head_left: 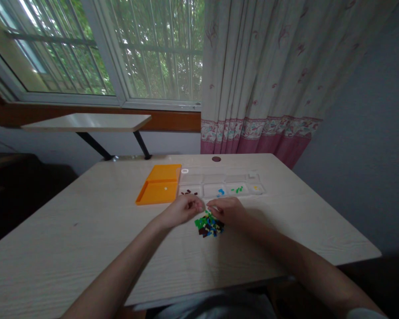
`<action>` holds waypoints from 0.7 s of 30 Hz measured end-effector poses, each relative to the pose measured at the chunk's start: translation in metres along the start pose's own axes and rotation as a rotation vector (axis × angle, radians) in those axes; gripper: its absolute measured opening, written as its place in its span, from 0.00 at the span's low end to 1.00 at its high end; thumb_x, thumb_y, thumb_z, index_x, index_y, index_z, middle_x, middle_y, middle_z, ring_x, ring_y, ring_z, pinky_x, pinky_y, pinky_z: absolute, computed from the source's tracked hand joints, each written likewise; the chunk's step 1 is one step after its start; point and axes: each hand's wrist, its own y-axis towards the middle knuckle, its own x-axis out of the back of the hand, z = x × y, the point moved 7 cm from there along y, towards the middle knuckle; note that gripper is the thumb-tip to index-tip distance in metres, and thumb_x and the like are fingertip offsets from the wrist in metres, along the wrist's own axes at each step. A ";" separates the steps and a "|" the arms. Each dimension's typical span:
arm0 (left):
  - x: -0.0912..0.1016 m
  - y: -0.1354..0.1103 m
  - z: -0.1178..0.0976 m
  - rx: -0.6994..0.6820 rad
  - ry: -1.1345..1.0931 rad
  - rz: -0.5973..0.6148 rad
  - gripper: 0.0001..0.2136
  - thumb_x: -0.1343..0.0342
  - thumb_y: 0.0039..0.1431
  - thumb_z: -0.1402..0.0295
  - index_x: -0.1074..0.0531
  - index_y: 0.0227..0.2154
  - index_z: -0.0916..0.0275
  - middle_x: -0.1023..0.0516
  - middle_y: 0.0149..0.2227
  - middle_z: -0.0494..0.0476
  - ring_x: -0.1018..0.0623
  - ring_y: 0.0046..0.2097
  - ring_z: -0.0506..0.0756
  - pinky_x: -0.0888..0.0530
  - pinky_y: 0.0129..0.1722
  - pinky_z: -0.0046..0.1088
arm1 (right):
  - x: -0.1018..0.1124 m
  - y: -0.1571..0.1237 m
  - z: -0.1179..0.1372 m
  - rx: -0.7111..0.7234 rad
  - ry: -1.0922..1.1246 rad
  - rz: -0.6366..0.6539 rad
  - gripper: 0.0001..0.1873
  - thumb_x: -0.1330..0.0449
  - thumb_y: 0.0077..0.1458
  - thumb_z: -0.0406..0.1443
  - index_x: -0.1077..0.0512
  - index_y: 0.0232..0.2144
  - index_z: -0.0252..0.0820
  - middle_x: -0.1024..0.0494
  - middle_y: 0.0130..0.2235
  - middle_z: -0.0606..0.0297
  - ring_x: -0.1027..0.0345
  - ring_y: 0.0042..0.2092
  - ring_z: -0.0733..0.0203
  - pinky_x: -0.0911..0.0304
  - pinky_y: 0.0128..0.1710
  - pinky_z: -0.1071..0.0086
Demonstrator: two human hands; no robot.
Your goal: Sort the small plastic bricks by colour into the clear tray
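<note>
A pile of small building bricks [210, 225] in green, brown, blue and pale yellow lies on the table in front of me. My left hand [185, 208] is at the upper left of the pile, its fingers curled together. Close by, my right hand [228, 209] reaches over the pile's upper right edge with thumb and fingers pinched. The fingertips of both hands nearly meet; whatever is between them is too small to make out. Just beyond is a clear compartment tray [214, 178], its front compartments holding brown bricks [189, 192], blue bricks [221, 192], green bricks [237, 189] and a yellow bit [256, 188].
An open orange case [158, 191] with a small white piece [165, 188] inside stands left of the tray. A raised shelf [89, 122] on black legs is at the back left. The pale wooden table [119, 230] ends at a curtain [259, 88] and window.
</note>
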 end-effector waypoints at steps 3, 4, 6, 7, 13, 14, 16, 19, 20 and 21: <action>-0.007 0.004 0.009 0.047 -0.203 -0.068 0.13 0.48 0.51 0.61 0.30 0.27 0.69 0.35 0.21 0.50 0.37 0.25 0.46 0.41 0.23 0.20 | 0.006 0.001 0.004 0.007 -0.017 -0.053 0.08 0.45 0.53 0.38 0.26 0.32 0.44 0.22 0.27 0.68 0.31 0.26 0.69 0.42 0.29 0.77; -0.009 0.005 0.011 0.057 -0.253 -0.073 0.14 0.47 0.50 0.60 0.30 0.26 0.69 0.36 0.21 0.49 0.38 0.24 0.46 0.42 0.23 0.20 | 0.007 0.002 0.004 0.010 -0.021 -0.067 0.09 0.45 0.53 0.39 0.26 0.32 0.44 0.22 0.27 0.68 0.32 0.25 0.69 0.43 0.28 0.77; -0.013 0.006 0.016 0.073 -0.328 -0.069 0.15 0.45 0.49 0.59 0.30 0.26 0.70 0.36 0.20 0.49 0.39 0.24 0.46 0.43 0.22 0.20 | 0.008 0.002 0.005 0.022 -0.025 -0.084 0.09 0.46 0.54 0.39 0.26 0.30 0.44 0.22 0.26 0.68 0.33 0.25 0.70 0.44 0.28 0.77; -0.014 0.006 0.017 0.083 -0.356 -0.068 0.15 0.44 0.48 0.59 0.30 0.26 0.70 0.37 0.20 0.49 0.39 0.23 0.45 0.43 0.22 0.19 | 0.008 0.002 0.005 0.029 -0.028 -0.085 0.09 0.46 0.54 0.39 0.26 0.30 0.44 0.22 0.26 0.68 0.33 0.25 0.70 0.44 0.28 0.77; -0.017 0.007 0.022 0.121 -0.445 -0.057 0.17 0.42 0.45 0.57 0.30 0.26 0.70 0.36 0.20 0.49 0.39 0.23 0.45 0.43 0.21 0.19 | 0.006 0.000 0.004 0.041 -0.071 -0.073 0.09 0.46 0.53 0.39 0.26 0.28 0.45 0.23 0.24 0.69 0.34 0.24 0.68 0.46 0.27 0.76; -0.018 0.007 0.023 0.121 -0.444 -0.051 0.17 0.43 0.45 0.57 0.30 0.26 0.70 0.37 0.19 0.48 0.39 0.22 0.45 0.43 0.21 0.19 | 0.005 0.000 0.004 0.040 -0.079 -0.072 0.09 0.45 0.53 0.39 0.26 0.28 0.45 0.24 0.24 0.69 0.34 0.24 0.68 0.46 0.27 0.75; -0.020 0.008 0.023 0.118 -0.437 -0.038 0.17 0.43 0.46 0.57 0.30 0.26 0.70 0.38 0.18 0.47 0.41 0.21 0.44 0.44 0.21 0.19 | 0.005 -0.001 0.004 0.041 -0.095 -0.068 0.09 0.45 0.53 0.39 0.26 0.28 0.46 0.24 0.23 0.69 0.35 0.24 0.68 0.46 0.27 0.75; -0.020 0.008 0.022 0.115 -0.415 -0.027 0.17 0.43 0.46 0.57 0.30 0.25 0.70 0.39 0.17 0.46 0.42 0.21 0.44 0.45 0.20 0.18 | 0.004 -0.001 0.005 0.051 -0.103 -0.057 0.09 0.45 0.53 0.40 0.26 0.28 0.45 0.25 0.22 0.69 0.35 0.24 0.68 0.46 0.27 0.75; -0.018 0.007 0.020 0.112 -0.400 -0.024 0.17 0.43 0.46 0.57 0.30 0.25 0.70 0.39 0.17 0.46 0.42 0.21 0.44 0.45 0.20 0.18 | 0.004 0.000 0.005 0.052 -0.094 -0.057 0.09 0.46 0.53 0.40 0.26 0.28 0.45 0.25 0.22 0.69 0.35 0.24 0.68 0.46 0.27 0.75; -0.016 0.007 0.017 0.108 -0.381 -0.018 0.17 0.43 0.46 0.57 0.30 0.25 0.70 0.40 0.17 0.46 0.42 0.21 0.44 0.45 0.20 0.18 | 0.005 0.000 0.005 0.051 -0.078 -0.063 0.09 0.46 0.53 0.39 0.26 0.28 0.45 0.26 0.22 0.69 0.36 0.23 0.69 0.46 0.27 0.75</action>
